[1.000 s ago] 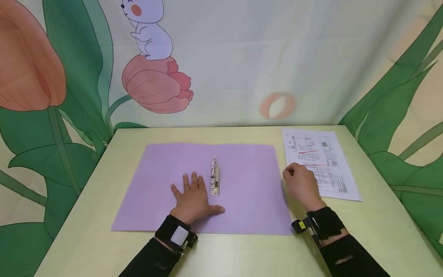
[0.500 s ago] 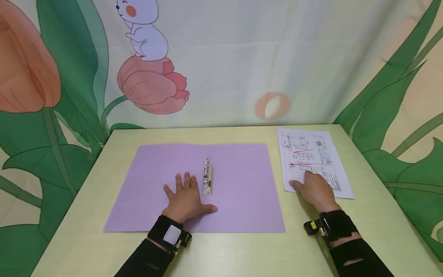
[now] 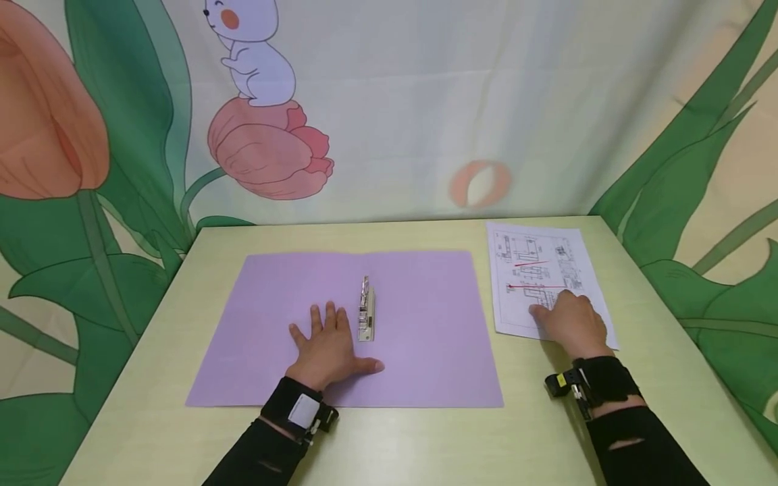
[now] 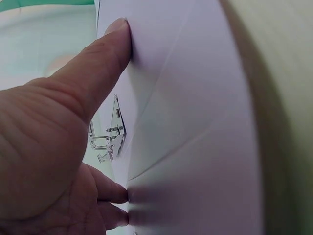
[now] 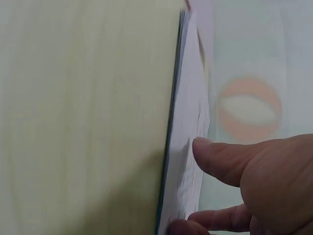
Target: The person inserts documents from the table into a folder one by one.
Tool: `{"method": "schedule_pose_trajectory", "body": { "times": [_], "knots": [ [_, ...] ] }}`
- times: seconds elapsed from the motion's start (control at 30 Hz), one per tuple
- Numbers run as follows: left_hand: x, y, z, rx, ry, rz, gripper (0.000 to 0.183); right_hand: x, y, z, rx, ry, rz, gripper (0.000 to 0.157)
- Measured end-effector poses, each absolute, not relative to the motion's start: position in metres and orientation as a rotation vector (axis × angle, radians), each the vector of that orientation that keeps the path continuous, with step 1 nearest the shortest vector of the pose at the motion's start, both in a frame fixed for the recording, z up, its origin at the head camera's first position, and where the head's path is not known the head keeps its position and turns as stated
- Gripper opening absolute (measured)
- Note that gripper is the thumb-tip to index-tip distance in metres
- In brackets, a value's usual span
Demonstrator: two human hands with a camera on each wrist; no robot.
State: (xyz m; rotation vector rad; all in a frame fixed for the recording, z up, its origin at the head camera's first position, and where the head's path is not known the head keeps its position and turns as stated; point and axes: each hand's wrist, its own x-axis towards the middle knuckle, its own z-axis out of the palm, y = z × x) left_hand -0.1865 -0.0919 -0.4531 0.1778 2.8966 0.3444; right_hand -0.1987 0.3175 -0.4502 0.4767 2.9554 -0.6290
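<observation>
My left hand (image 3: 325, 351) lies with fingers spread on an opened purple folder (image 3: 431, 324), pressing on its left side. A silver metal lever clip (image 3: 366, 310) stands at the folder's middle, just right of those fingers; the left wrist view shows the clip (image 4: 115, 132) beyond the thumb. Over the lower right part of a stack of printed drawing sheets (image 3: 523, 253) is my right hand (image 3: 574, 324). Its thumb (image 5: 208, 152) reaches out over the top sheet in the right wrist view, and the fingertips are near the stack's lower right corner.
The pale yellow table (image 3: 425, 445) carries the folder and, to its right, the sheets. Behind its far edge hangs a printed curtain (image 3: 413, 115) with flowers and a white animal. Black bands with small cameras (image 3: 565, 381) are worn on both wrists.
My right hand has moved right, from beside the folder's right edge onto the lower right of the sheets. My left hand stays on the folder. The head view has turned slightly right.
</observation>
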Motion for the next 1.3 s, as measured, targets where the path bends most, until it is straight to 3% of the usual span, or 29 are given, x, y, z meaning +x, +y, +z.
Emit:
{"method": "schedule_pose_trajectory", "body": {
  "times": [0.17,0.27,0.57,1.07,1.3],
  "knots": [
    [-0.186,-0.091,-0.453,0.181,2.892,0.346,0.132,-0.198,0.334,-0.451,0.638,2.89,-0.547,0.104],
    [-0.185,-0.091,-0.453,0.184,2.892,0.342,0.132,-0.198,0.338,-0.449,0.675,2.84,-0.547,0.121],
    [-0.185,-0.091,-0.45,0.184,2.902,0.342,0.132,-0.202,0.338,-0.446,0.713,2.852,-0.617,0.126],
    [-0.184,-0.097,-0.451,0.171,2.894,0.33,0.132,-0.21,0.354,-0.444,0.822,2.937,-0.627,0.074],
    [-0.183,-0.097,-0.45,0.184,2.895,0.336,0.131,-0.211,0.367,-0.446,0.817,2.985,-0.641,0.042]
  ]
}}
